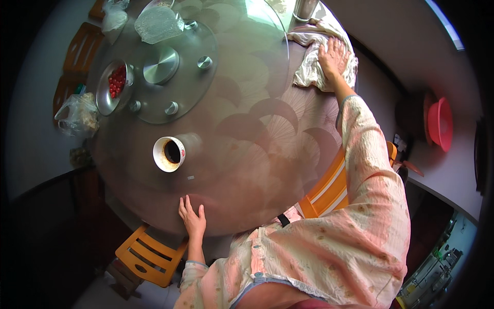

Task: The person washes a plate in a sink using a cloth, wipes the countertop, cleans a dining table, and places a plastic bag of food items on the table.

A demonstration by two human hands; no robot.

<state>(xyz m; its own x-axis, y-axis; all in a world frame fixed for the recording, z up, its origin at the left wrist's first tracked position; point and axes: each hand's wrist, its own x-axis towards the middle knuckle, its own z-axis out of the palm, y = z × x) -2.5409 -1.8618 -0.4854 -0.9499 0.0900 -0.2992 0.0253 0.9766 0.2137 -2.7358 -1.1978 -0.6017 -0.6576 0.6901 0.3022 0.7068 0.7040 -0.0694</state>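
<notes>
My right hand (334, 56) lies flat on a crumpled pale cloth (308, 73) at the table's far right edge, fingers stretched out over the fabric. The cloth spreads past the palm on the left and below. Near the front edge, my left hand (193, 218) rests on the round table (239, 181), fingers apart and nothing in it. Beyond that hand is a white patterned bowl (159, 154) with dark liquid inside.
A glass turntable (193, 98) with metal knobs sits on the table. Around it are a metal bowl (101, 94) of red fruit, a clear glass dish (158, 26) and a plastic bag (73, 119). A metal container (305, 9) stands beyond the cloth. Wooden chairs (152, 257) (328, 189) flank me.
</notes>
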